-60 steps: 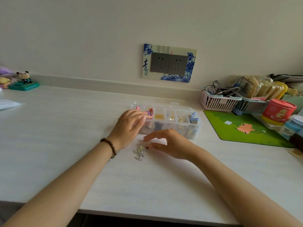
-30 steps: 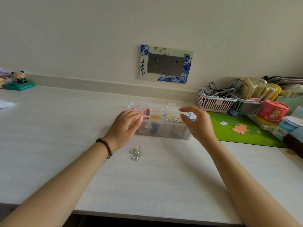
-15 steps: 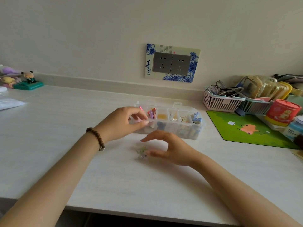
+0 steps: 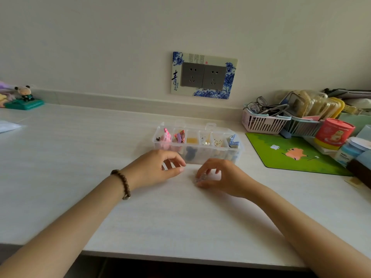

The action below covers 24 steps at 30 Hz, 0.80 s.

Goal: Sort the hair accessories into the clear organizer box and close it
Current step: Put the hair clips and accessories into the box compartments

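The clear organizer box (image 4: 239, 150) stands open on the white desk, its lid tilted back. Pink, purple, yellow, silver, gold and blue hair accessories fill its compartments. My right hand (image 4: 222, 177) rests on the desk just in front of the box, fingers curled and pinching a small clear sparkly hair accessory (image 4: 200, 178) that is mostly hidden under the fingertips. My left hand (image 4: 158, 167), with a bead bracelet on the wrist, lies beside it at the box's near left corner, fingers loosely curled and holding nothing.
A green mouse mat (image 4: 291, 155) lies right of the box. Behind it stand a pink basket (image 4: 263, 121) with glasses, a blue basket, a red tub (image 4: 333, 133) and bottles. A toy figure on a green stand (image 4: 24, 97) sits far left. A wall socket (image 4: 203, 76) is above.
My left hand has let go of the box's left end and come down to the desk. My right hand has closed its fingers around the clear accessory on the desk.
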Each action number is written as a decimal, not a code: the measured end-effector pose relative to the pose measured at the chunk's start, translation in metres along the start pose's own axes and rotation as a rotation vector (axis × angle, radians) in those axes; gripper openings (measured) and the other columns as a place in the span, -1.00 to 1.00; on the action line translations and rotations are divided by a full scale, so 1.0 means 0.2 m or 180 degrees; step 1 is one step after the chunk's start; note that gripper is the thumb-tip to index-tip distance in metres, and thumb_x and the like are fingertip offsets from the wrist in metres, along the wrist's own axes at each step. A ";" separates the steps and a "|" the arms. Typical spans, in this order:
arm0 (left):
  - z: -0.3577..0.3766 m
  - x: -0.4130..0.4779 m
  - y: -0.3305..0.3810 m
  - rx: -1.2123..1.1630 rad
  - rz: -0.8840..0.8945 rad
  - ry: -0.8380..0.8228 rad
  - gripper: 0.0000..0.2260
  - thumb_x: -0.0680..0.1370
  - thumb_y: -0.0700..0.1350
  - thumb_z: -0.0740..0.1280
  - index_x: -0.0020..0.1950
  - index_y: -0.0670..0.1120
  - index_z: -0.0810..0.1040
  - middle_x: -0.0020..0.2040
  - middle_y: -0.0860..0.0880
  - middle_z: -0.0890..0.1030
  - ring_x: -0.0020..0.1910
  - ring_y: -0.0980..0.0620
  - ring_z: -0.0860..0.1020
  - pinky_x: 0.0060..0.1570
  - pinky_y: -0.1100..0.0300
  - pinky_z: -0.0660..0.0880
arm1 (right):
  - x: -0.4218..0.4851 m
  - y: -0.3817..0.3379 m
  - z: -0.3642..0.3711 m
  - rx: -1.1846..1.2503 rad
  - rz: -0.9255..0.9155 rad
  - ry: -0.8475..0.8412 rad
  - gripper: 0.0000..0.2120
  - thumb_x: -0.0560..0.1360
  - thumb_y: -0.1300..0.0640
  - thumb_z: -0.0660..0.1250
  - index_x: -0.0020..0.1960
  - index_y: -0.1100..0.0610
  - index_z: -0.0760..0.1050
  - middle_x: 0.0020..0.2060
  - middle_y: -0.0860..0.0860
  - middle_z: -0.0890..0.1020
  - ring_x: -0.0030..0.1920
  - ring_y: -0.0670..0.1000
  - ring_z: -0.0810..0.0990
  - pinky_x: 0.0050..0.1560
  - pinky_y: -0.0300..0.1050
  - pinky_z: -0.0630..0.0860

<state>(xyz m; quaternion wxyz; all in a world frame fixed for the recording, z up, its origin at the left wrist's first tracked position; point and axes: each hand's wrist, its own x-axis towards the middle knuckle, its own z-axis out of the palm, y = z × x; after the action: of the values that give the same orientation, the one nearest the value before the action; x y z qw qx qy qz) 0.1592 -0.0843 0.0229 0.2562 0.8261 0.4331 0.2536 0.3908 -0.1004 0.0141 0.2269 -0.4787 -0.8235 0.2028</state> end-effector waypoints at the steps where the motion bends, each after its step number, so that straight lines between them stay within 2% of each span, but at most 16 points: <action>1: 0.02 0.01 0.02 0.0020 0.0025 -0.0110 -0.90 0.46 0.07 0.35 -0.05 0.17 0.57 -0.16 0.20 0.59 -0.15 0.24 0.54 -0.10 0.31 0.48 | -0.02 0.02 -0.02 0.0001 0.0085 0.0076 -0.81 0.36 0.04 0.48 -0.04 0.02 0.62 -0.08 -0.10 0.62 -0.11 -0.16 0.52 -0.13 -0.47 0.35; 5: 0.13 0.07 0.10 0.0264 0.0119 -0.0388 -0.79 0.41 0.14 0.38 0.01 0.15 0.56 -0.09 0.20 0.58 -0.13 0.21 0.54 -0.07 0.27 0.50 | -0.12 0.07 -0.10 0.0017 0.0204 0.0063 -0.74 0.35 0.03 0.49 0.03 0.00 0.61 -0.10 -0.13 0.63 -0.12 -0.23 0.50 -0.16 -0.49 0.35; 9: 0.19 0.13 0.15 0.0402 0.0186 -0.0455 -0.74 0.35 0.19 0.42 -0.02 0.15 0.56 -0.12 0.19 0.58 -0.15 0.18 0.53 -0.11 0.23 0.51 | -0.18 0.11 -0.11 -0.0175 0.0247 -0.0058 -0.50 0.31 -0.09 0.50 0.22 -0.09 0.49 -0.08 -0.09 0.55 -0.08 -0.11 0.50 -0.09 -0.47 0.35; 11: 0.21 0.15 0.16 0.0355 0.0181 -0.0450 -0.77 0.34 0.16 0.44 -0.07 0.14 0.59 -0.15 0.18 0.57 -0.16 0.15 0.54 -0.12 0.17 0.52 | -0.17 0.12 -0.10 -0.0243 0.0229 -0.0079 -0.56 0.34 -0.09 0.47 0.20 -0.12 0.51 -0.11 -0.07 0.51 -0.10 -0.07 0.49 -0.09 -0.43 0.36; 16: 0.21 0.13 0.11 0.0189 0.0121 -0.0294 -0.83 0.34 0.15 0.45 -0.16 0.12 0.58 -0.18 0.12 0.57 -0.20 0.12 0.52 -0.10 0.13 0.53 | -0.17 0.12 -0.10 -0.0191 0.0204 0.0155 -0.79 0.36 -0.02 0.48 -0.03 -0.06 0.59 -0.09 -0.06 0.55 -0.14 -0.11 0.49 -0.16 -0.43 0.36; 21: 0.21 0.11 0.06 -0.0035 0.0013 -0.0233 -0.76 0.34 0.15 0.44 -0.03 0.14 0.59 -0.16 0.14 0.57 -0.19 0.17 0.51 -0.11 0.27 0.47 | -0.16 0.11 -0.08 -0.0194 0.0069 0.0110 -0.66 0.34 -0.08 0.47 0.10 -0.10 0.58 -0.03 -0.14 0.58 -0.12 -0.13 0.49 -0.16 -0.45 0.36; 24: 0.20 0.10 0.05 -0.0183 -0.0022 -0.0224 -0.79 0.35 0.13 0.45 -0.06 0.12 0.62 -0.17 0.12 0.58 -0.23 0.17 0.49 -0.18 0.35 0.44 | -0.16 0.09 -0.06 -0.0061 0.0000 0.0113 -0.68 0.34 -0.04 0.48 0.08 -0.07 0.59 -0.05 -0.12 0.60 -0.13 -0.14 0.49 -0.15 -0.43 0.36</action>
<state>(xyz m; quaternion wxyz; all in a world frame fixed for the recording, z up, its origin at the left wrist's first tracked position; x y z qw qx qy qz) 0.2015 -0.0799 0.0034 0.2958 0.8253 0.4192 0.2358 0.4255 -0.1189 0.0081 0.2369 -0.4844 -0.8213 0.1864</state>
